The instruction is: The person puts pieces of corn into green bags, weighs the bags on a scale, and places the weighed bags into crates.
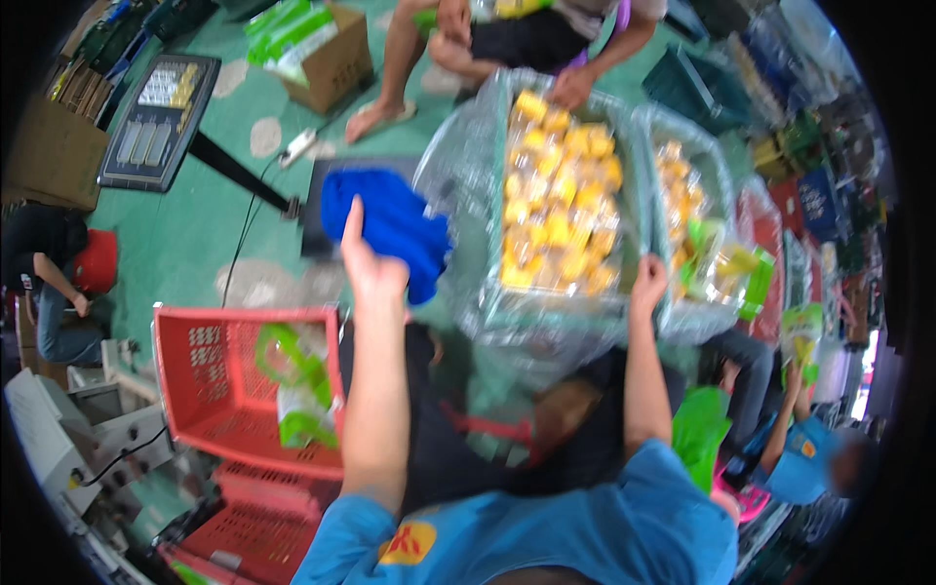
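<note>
My left hand (371, 272) holds a bunched blue cloth (391, 219) over the black platform of a floor scale (314, 235). Its thumb lies across the cloth, and the other fingers are hidden by it. My right hand (648, 284) is closed at the near right corner of a crate lined with clear plastic (491, 300), gripping the lined rim. Inside that crate lie many small yellow pieces in clear wrapping (559, 197); blur hides what they are. Against its right side stands a second lined crate (720, 157) with similar yellow pieces and green-and-clear packets (731, 267).
A red plastic basket (245, 311) with green packets stands at left. The scale's display panel (157, 124) rises on a post. Opposite, a person's hand (574, 86) reaches into the first crate. A cardboard box (333, 62) holds green bags. Other people sit left and right.
</note>
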The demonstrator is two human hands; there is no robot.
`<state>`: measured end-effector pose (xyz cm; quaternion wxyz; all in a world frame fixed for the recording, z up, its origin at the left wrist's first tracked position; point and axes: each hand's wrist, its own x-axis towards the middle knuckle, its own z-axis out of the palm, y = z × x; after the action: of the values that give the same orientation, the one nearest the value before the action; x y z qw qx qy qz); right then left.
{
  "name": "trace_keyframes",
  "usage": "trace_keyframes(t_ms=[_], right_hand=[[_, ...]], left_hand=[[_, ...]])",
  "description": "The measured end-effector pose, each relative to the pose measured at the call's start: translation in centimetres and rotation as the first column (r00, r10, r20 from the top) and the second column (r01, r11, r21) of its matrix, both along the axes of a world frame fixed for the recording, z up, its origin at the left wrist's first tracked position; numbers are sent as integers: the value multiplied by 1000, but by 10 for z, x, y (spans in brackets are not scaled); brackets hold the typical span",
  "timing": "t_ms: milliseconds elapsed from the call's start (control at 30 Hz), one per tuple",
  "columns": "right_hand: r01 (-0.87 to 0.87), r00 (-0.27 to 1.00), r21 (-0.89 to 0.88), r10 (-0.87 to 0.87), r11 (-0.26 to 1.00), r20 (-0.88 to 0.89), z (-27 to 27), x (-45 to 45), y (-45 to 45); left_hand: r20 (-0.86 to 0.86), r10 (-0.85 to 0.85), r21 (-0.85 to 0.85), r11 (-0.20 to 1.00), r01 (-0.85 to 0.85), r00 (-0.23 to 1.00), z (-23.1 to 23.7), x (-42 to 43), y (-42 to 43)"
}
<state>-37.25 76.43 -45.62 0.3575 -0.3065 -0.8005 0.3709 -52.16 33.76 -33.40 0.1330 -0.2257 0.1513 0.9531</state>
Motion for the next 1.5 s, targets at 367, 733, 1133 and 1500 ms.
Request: trace_keyframes(t_ms=[367, 733, 1133, 1500], right_hand=[[-221, 968, -55, 226, 974, 107, 17, 20, -82], [-509, 782, -311, 582, 803, 223, 15, 89, -229], [-661, 444, -426, 780, 618, 442, 30, 179, -283], [-588, 471, -527, 789, 614, 394, 34, 198, -298]], left_hand=[[46, 69, -10, 998, -68, 997, -4, 0, 8], [28, 125, 16, 992, -126, 992, 4, 3, -11], [50, 38, -134, 991, -31, 998, -10, -3, -3], [31, 74, -234, 970, -64, 997, -11, 12, 46]])
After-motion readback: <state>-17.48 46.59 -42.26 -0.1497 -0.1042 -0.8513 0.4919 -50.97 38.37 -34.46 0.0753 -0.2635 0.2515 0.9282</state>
